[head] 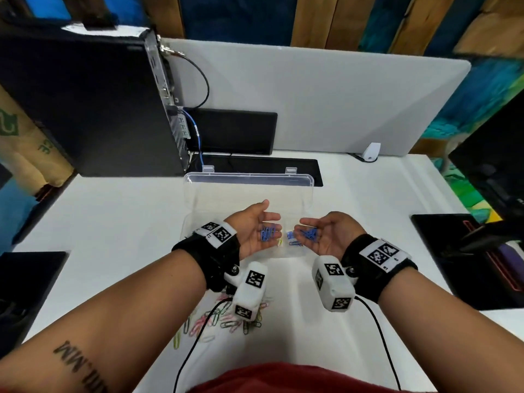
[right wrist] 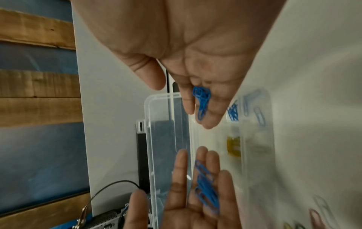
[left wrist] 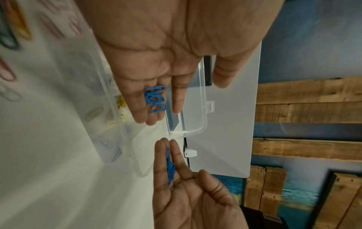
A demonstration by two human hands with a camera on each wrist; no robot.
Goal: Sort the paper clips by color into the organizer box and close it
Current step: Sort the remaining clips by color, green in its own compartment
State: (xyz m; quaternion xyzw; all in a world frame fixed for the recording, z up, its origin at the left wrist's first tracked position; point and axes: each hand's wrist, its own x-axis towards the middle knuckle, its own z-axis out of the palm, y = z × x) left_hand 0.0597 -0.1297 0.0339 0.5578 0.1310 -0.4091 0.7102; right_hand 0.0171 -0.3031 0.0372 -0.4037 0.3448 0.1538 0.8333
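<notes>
Head view: left hand (head: 256, 229) and right hand (head: 326, 232), palms up with fingers relaxed, each cradle blue paper clips (head: 267, 232) above the open organizer box (head: 249, 180); mixed clips (head: 215, 321) lie behind the wrists on the tabletop (head: 113, 222).

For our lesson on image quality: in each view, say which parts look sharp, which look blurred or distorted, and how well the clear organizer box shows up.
Head view: evenly lit, blue paper clips sharp, desk edges bowed by the wide angle, organizer box faint against the white table. Left wrist view: palm clips crisp, loose paper clips at the left edge smeared. Right wrist view: box compartments and their clips blurred.
</notes>
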